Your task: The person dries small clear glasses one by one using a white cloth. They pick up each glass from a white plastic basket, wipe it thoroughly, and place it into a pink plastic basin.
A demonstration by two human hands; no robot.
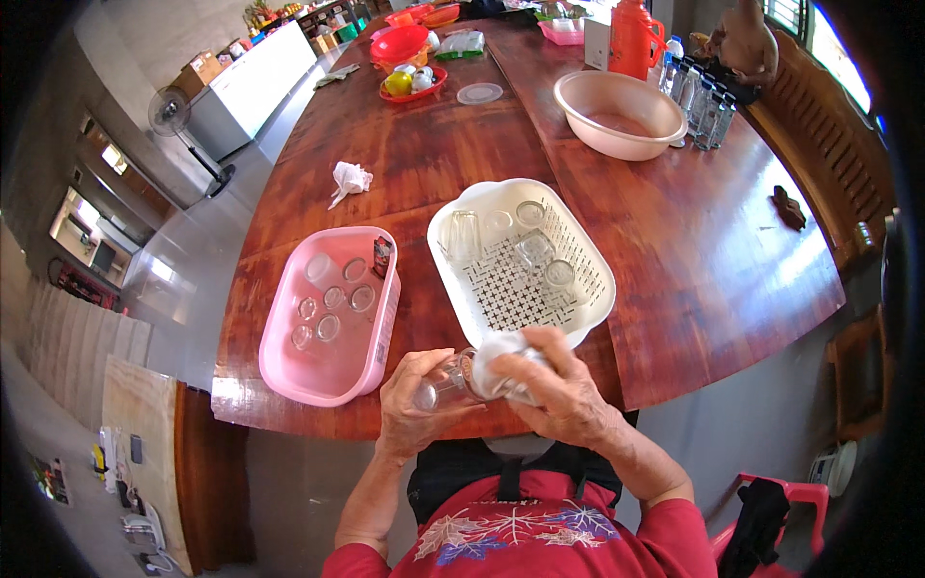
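Observation:
In front of my body, my left hand (409,400) is wrapped round a clear drinking glass (446,383) lying on its side. My right hand (564,390) grips a white cloth (499,361) pressed against the mouth end of that glass. Just beyond my hands stands a white perforated basket (597,313) with several clear glasses in it, one tall glass (463,235) lying at its left end. To the left, a pink basket (273,356) holds several small clear glasses and a dark packet (383,255) at its edge. Whether the cloth reaches inside the glass is hidden by my right fingers.
A crumpled white tissue (350,180) lies beyond the pink basket. Farther off are a large pale pink basin (617,144), a red thermos (631,39), several clear bottles (708,116) and a red fruit plate (414,94). A person (747,43) sits at the far right.

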